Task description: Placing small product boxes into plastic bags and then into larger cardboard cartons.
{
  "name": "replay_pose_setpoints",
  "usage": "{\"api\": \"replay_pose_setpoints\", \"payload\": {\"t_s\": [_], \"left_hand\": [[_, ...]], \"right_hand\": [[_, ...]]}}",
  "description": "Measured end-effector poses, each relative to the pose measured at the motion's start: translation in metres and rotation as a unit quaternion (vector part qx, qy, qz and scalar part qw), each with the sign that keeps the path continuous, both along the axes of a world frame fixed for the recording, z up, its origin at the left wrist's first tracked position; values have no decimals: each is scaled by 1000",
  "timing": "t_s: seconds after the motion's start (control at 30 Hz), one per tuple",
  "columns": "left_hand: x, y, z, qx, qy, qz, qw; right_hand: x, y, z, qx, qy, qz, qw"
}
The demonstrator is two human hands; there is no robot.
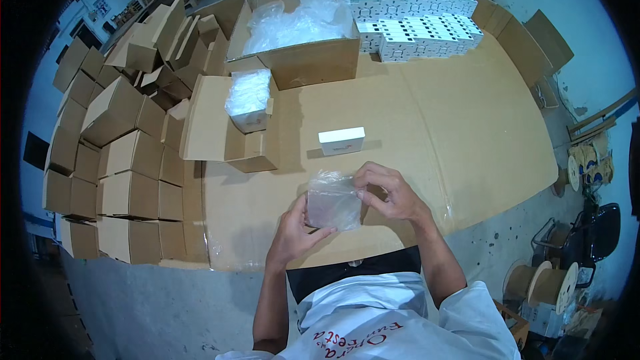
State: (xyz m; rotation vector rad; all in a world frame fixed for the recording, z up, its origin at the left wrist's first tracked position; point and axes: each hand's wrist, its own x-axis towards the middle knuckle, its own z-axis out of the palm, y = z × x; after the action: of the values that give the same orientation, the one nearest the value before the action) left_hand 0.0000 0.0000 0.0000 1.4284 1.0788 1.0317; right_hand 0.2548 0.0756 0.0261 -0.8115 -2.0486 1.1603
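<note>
A clear plastic bag is held up over the near edge of the cardboard-covered table. My left hand grips its lower left side, with the thumb across the lower front. At its upper right edge, the fingers of my right hand pinch the film. Whether the bag has anything inside, I cannot tell. A small white box stands on the table just beyond the bag, apart from both hands. Left of it, an open brown carton contains several film-wrapped boxes.
A large open carton full of clear plastic bags stands at the back. Stacks of white printed boxes rise at the far right. Many brown cartons are piled on the left. Cable spools and a black chair are on the floor at right.
</note>
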Motion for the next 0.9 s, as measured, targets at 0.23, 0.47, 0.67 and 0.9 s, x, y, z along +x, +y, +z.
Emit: {"api": "replay_pose_setpoints", "payload": {"t_s": [0.23, 0.47, 0.67, 0.9], "left_hand": [[-11, -5, 0, -45, 78, 18, 996], [-21, -2, -11, -58, 62, 34, 996], [-28, 0, -14, -34, 75, 36, 996], [-34, -3, -16, -52, 86, 41, 994]], "right_hand": [[-15, 8, -7, 76, 84, -132, 985], [-37, 50, -11, 159, -7, -203, 966], [-37, 51, -32, 173, -10, -241, 955], [-42, 20, -26, -194, 436, -255, 841]]}}
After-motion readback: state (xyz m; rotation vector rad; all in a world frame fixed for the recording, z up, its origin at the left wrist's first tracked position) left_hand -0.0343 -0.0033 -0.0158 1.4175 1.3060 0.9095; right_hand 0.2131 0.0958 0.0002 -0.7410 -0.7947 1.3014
